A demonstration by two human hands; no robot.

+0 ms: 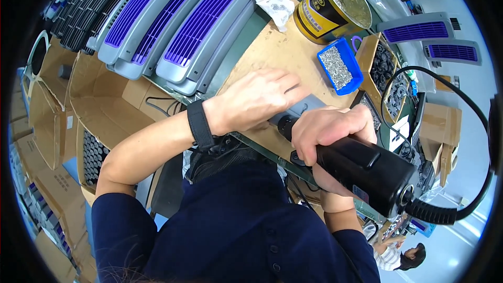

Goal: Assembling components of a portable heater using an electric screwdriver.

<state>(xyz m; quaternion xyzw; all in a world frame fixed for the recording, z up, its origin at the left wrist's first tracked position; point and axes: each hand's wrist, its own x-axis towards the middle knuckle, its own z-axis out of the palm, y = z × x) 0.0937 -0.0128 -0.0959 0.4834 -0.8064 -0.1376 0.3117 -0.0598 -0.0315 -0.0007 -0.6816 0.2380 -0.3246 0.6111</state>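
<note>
My right hand (pixel 335 131) is wrapped round a black corded electric screwdriver (pixel 367 170), which points to the left and away from me. Its tip end reaches toward a grey plastic part (pixel 308 104) at the near side of the bench, partly hidden by both hands. On that part rests my left hand (pixel 262 97), its fingers curled over it; what the fingertips touch is hidden. A blue tray of small silver screws (pixel 336 67) sits just beyond my hands on a sheet of cardboard (pixel 267 50).
Grey and purple vented housings (pixel 209 21) line the left of the bench. Behind the cardboard stands a yellow and black can (pixel 332 10). Bins of black parts (pixel 385 68) sit at right, where the screwdriver's cable (pixel 479 141) loops. Another person (pixel 398 257) appears at lower right.
</note>
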